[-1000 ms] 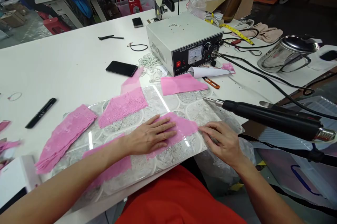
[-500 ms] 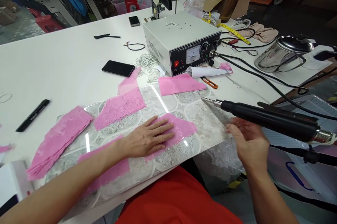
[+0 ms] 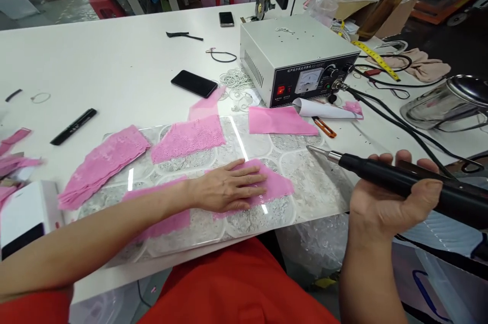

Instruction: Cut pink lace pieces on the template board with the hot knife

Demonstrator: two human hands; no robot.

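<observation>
My left hand [image 3: 231, 185] lies flat with fingers spread, pressing a pink lace-edged fabric piece [image 3: 276, 182] onto the clear-topped, marble-patterned board [image 3: 308, 197]. Under my left forearm another pink piece [image 3: 179, 218] is partly hidden. My right hand [image 3: 392, 202] is palm up, its fingers and thumb around a black ultrasonic handpiece [image 3: 377, 170]. The handpiece's pointed metal tip aims left, close over the board's right part; whether it touches cannot be made out. Farther back on the board lie a pink lace piece [image 3: 190, 138], a plain pink piece [image 3: 280, 122] and a stack of pink pieces [image 3: 107, 164].
A grey control box [image 3: 293, 55] with a dial stands behind the board, its black cables running right. Around it are a phone [image 3: 194, 83], white elastic loops [image 3: 234, 78], an orange cutter [image 3: 324, 127] and a glass pot [image 3: 446, 103]. A black marker [image 3: 73, 126] lies left.
My right hand has moved up from below the handpiece and closed around it. My left hand stays on the pink piece. The camera view has shifted left.
</observation>
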